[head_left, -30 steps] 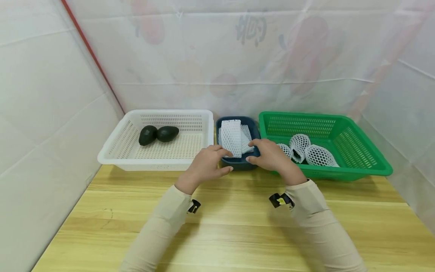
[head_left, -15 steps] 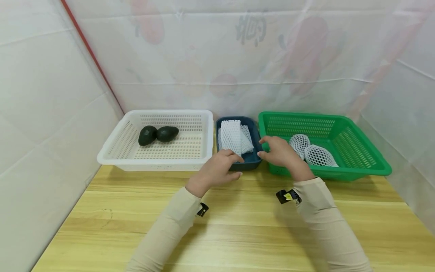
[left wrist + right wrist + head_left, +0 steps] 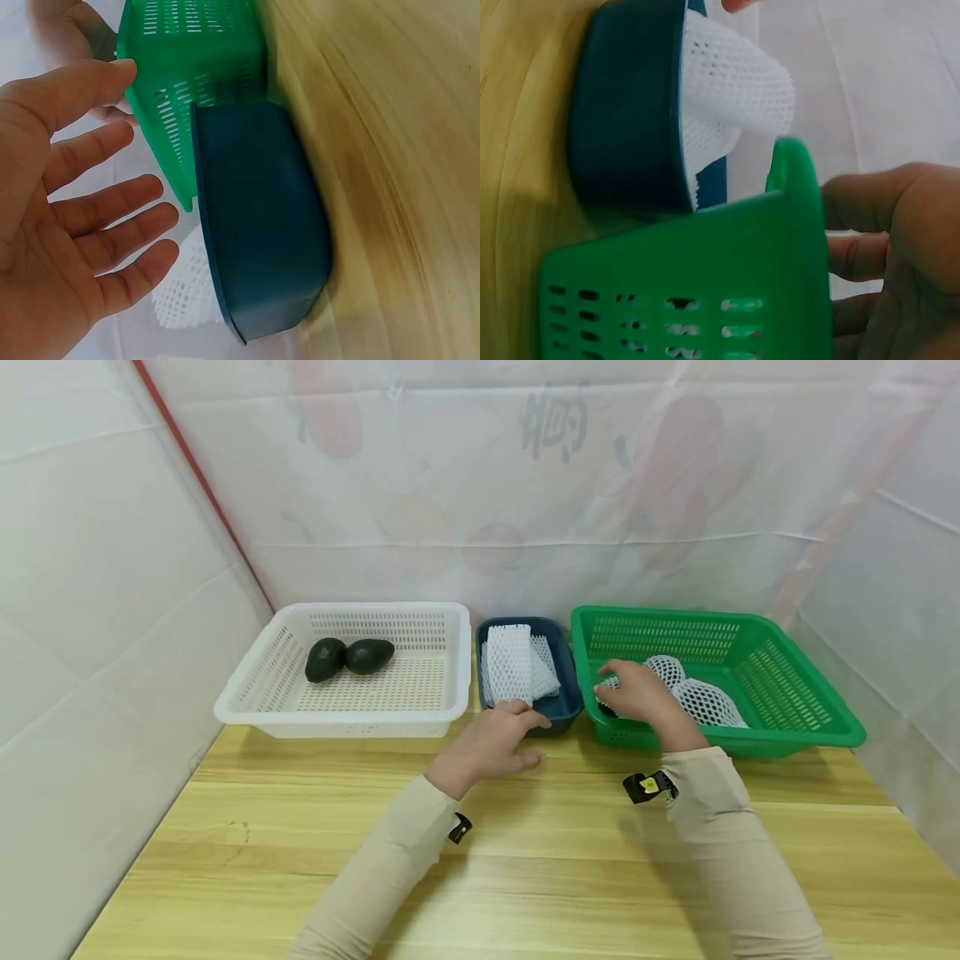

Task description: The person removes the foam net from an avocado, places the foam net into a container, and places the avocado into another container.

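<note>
Above the table point(image 3: 570, 893), only the left wrist view shows the left palm point(image 3: 41, 244).

On the worktop point(image 3: 540, 877), the tub point(image 3: 567, 720) with foam nets point(image 3: 511, 662) stands between the left basket point(image 3: 337, 727), where two avocados point(image 3: 369, 656) lie, and the right basket point(image 3: 787, 745), with wrapped fruits point(image 3: 708, 703).

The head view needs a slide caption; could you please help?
Left hand by a blue bin of white nets, right hand over a green basket, avocados in a white basket.

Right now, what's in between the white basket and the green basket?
In the head view, a dark blue tub holding white foam nets lies there; the left hand is at its front edge.
</note>
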Demonstrator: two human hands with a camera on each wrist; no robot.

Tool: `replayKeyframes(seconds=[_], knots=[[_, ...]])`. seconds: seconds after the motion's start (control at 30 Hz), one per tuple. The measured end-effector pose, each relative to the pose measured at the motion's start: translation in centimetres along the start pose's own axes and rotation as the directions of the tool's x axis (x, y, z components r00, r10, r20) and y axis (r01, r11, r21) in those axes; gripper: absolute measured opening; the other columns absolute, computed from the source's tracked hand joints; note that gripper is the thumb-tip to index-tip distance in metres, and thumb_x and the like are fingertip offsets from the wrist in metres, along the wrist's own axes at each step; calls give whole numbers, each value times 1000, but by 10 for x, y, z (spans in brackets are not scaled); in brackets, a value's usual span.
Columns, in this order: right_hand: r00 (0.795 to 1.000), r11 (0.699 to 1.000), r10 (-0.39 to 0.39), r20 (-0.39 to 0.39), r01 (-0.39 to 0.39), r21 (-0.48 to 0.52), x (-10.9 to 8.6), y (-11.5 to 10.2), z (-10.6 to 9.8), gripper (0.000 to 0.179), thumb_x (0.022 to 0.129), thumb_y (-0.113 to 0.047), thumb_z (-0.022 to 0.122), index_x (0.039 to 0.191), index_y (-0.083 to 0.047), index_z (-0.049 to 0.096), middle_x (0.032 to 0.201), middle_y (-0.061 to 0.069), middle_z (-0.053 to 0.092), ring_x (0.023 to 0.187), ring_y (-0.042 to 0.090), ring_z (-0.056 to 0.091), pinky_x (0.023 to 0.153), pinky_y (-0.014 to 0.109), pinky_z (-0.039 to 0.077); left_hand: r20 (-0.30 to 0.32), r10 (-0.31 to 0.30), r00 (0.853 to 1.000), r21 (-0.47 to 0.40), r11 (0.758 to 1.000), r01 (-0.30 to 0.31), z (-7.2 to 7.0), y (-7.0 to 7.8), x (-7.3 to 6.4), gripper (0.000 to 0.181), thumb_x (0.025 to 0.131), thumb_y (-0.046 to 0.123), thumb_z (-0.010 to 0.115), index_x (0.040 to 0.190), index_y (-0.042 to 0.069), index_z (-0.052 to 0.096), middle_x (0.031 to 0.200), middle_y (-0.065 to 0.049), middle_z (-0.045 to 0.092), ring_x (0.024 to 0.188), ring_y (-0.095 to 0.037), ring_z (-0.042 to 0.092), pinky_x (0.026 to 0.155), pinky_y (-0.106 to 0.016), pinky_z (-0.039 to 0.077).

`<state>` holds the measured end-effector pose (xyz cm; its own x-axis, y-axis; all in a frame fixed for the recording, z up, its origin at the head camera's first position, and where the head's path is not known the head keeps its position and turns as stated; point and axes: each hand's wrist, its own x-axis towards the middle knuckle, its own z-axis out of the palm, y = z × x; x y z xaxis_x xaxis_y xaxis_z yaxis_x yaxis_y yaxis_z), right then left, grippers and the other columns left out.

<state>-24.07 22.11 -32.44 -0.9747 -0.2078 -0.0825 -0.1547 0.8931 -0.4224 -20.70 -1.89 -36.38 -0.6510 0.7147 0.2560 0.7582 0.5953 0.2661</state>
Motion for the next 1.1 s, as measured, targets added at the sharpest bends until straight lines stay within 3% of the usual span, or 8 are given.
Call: replayKeyframes(seconds=[0.2,0.43,0.63,0.97,1.1], knots=[[999,999,48,7,-47,-14,3,9,1,44,95,-21,51,128,7,47,123,30,48,106,45,49,82,56,41,27,-1,1000,3,1000,1,5,3,3,40,83,30,69,118,12,63,109,-3,58,100,-15,53,82,-27,45],[997,998,69,23,-69,-2,7,19,2,46,95,-20,51,128,10,45,114,29,54,91,37,56,68,46,45,70,-34,997,-35,999,37,14,6,6,42,85,31,68,121,11,61,116,-3,56,107,-16,51,89,-27,42],[995,996,92,34,-91,-25,11,24,1,46,95,-19,49,130,10,43,120,31,49,101,43,51,77,52,43,100,-43,994,-69,996,50,18,9,11,44,86,34,66,123,11,59,121,-2,55,112,-15,49,92,-25,39],[977,981,194,93,-193,-19,23,28,2,60,95,-31,49,134,13,36,127,35,41,110,49,43,83,56,40,122,-40,992,-116,992,54,22,9,14,45,86,33,67,123,10,59,121,-2,55,111,-13,49,92,-21,38],[968,976,214,130,-217,3,26,30,4,68,97,-38,44,138,13,27,132,36,34,115,51,38,87,58,38,133,-40,990,-146,987,59,24,10,16,44,86,32,67,123,10,59,121,-3,55,110,-13,49,92,-21,38]])
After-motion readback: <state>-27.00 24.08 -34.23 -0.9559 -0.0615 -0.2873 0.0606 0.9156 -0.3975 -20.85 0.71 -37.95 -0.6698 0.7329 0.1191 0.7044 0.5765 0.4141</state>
